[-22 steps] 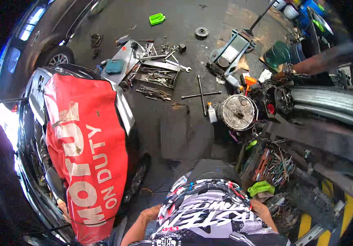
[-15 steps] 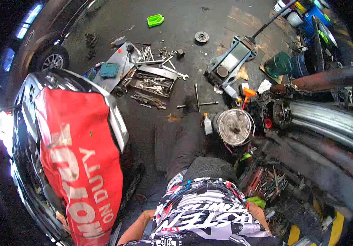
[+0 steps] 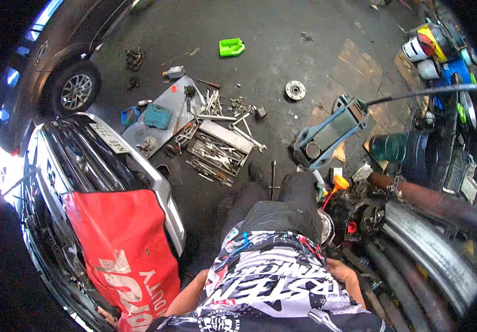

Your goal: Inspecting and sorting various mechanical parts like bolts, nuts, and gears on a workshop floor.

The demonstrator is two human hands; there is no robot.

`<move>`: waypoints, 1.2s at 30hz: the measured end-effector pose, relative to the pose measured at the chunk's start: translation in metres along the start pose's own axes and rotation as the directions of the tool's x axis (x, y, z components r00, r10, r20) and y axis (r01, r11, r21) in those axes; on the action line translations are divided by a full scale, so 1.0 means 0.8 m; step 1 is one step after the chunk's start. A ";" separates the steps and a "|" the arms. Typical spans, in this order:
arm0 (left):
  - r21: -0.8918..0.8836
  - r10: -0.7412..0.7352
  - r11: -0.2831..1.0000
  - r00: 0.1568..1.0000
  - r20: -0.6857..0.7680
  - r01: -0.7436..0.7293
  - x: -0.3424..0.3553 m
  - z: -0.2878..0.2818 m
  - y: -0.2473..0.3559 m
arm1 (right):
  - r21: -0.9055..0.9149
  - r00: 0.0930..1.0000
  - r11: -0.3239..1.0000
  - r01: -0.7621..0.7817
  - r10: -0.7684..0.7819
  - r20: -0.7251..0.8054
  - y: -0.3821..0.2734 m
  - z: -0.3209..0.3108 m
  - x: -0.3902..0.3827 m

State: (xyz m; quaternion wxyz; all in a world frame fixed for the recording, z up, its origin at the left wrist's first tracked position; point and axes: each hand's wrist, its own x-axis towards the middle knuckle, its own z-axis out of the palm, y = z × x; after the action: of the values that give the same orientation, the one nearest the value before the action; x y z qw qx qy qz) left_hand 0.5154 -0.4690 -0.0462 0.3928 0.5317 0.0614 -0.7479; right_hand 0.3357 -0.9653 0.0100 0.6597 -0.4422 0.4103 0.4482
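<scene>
Right grip [image 3: 340, 271] beside my shirt [image 3: 277, 271]; apart or together, can't tell. Left grip hidden. Red cover [image 3: 125, 238] near left, draped on car [image 3: 80, 160]. Toolbox [image 3: 233, 138] farther, left of centre: best step wide of loose wrenches [image 3: 255, 143].

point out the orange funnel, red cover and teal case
Orange funnel [image 3: 340, 182]: head view, on its wide end
Red cover [image 3: 132, 248]: head view, on its cloth
Teal case [image 3: 158, 116]: head view, on its top

Left head camera, wide fisheye; faces down over wearer's shirt [image 3: 274, 271], near, to floor [image 3: 266, 55] beyond.
</scene>
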 end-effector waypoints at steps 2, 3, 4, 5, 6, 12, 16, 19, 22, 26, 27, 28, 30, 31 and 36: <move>0.080 0.091 0.993 0.995 -0.042 -0.088 0.016 -0.035 0.064 | -0.523 0.980 0.850 0.071 -0.158 -0.123 -0.101 -0.024 0.008; 0.137 0.165 0.979 0.982 -0.094 -0.152 0.029 -0.057 0.100 | -0.338 0.982 0.935 0.107 -0.153 -0.114 -0.149 -0.032 0.020; 0.167 0.174 0.975 0.974 -0.146 -0.149 0.041 -0.079 0.137 | -0.197 0.982 0.977 0.085 -0.115 -0.148 -0.197 -0.045 0.030; 0.261 0.293 0.939 0.918 -0.269 -0.223 0.052 -0.100 0.174 | -0.193 0.982 0.974 0.115 -0.142 -0.128 -0.245 -0.062 0.042; 0.218 0.196 0.971 0.863 -0.466 -0.103 0.061 -0.125 0.212 | -0.181 0.978 0.980 0.079 -0.111 -0.177 -0.292 -0.077 0.059; -0.170 0.064 0.852 0.422 -0.904 -0.495 0.103 -0.243 0.396 | -0.534 0.923 0.839 0.104 -0.282 -0.263 -0.571 -0.232 0.154; -0.328 -0.108 0.766 0.393 -0.913 -0.553 0.158 -0.231 0.496 | -0.980 0.813 0.177 -0.096 -0.554 -0.180 -0.781 -0.322 0.196; -0.163 0.044 0.866 0.397 -0.917 -0.473 0.198 -0.188 0.566 | -0.971 0.758 0.178 0.160 -0.652 0.006 -0.949 -0.351 0.193; -0.226 -0.028 0.887 0.442 -0.896 -0.403 0.226 -0.152 0.631 | -0.793 0.775 0.544 0.274 -0.613 -0.153 -1.098 -0.334 0.187; -0.426 -0.159 0.769 0.503 -0.849 -0.476 0.260 -0.137 0.677 | -0.872 0.708 0.365 0.325 -0.706 -0.031 -1.224 -0.299 0.211; -0.408 -0.143 0.804 0.525 -0.839 -0.433 0.273 -0.143 0.686 | -0.891 0.740 0.349 0.291 -0.673 -0.022 -1.244 -0.290 0.226; -0.479 -0.169 0.717 0.540 -0.825 -0.507 0.287 -0.150 0.694 | -0.912 0.759 0.343 0.227 -0.649 -0.055 -1.261 -0.283 0.241; -0.552 -0.251 0.725 0.589 -0.768 -0.411 0.307 -0.184 0.703 | -0.928 0.829 0.316 0.196 -0.559 -0.015 -1.288 -0.267 0.279; -0.682 -0.284 0.466 0.635 -0.719 -0.564 0.314 -0.196 0.712 | -0.935 0.847 0.258 0.242 -0.526 0.074 -1.300 -0.258 0.300; -0.722 -0.361 0.396 0.628 -0.690 -0.567 0.297 -0.330 0.783 | -0.992 0.931 0.062 0.109 -0.356 0.080 -1.365 -0.216 0.371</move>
State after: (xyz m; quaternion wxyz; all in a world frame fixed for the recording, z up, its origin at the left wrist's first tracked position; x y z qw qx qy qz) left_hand 1.0914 -0.8870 -0.1549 0.5995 0.4910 0.5806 -0.2499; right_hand 1.4300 -1.2880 -0.0796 0.2162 -0.8665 -0.0117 0.4497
